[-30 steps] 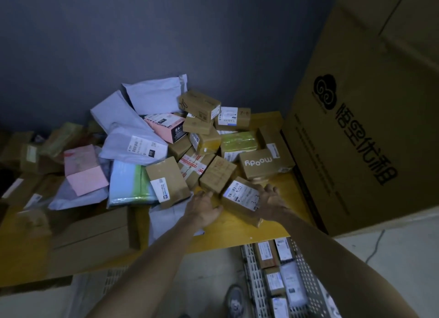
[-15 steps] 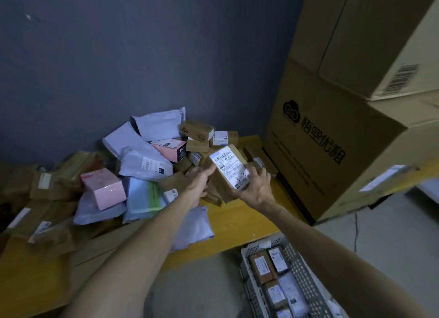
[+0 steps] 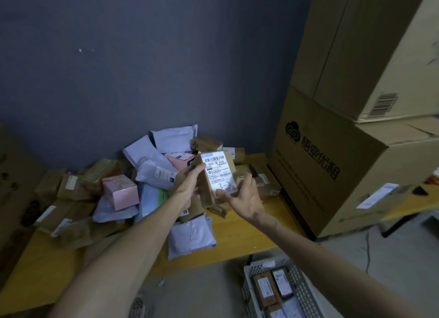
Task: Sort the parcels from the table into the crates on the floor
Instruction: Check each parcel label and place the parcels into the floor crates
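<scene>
1. Nearby, at the bottom edge, a white perforated crate stands on the grey floor and holds several labelled parcels lying flat.
2. Two bare forearms reach up from the lower corners and meet over the table's front part.
3. The left hand grips the left side of a small brown box, thumb lying by the left edge of its white label.
4. The right hand grips the same box from the lower right, thumb pressed on the label's bottom corner and fingers curled behind.
5. The box is held up off the table, tilted, label towards the camera; "3-3" is handwritten near the label's bottom.
6. Under the hands, the yellow table carries a white mailer bag at its front edge.
7. Further back, brown boxes, pale bags and a pink box lie heaped.
8. To the right, two large cartons stand stacked beside the table.
9. Behind everything is a blue-grey wall.
</scene>
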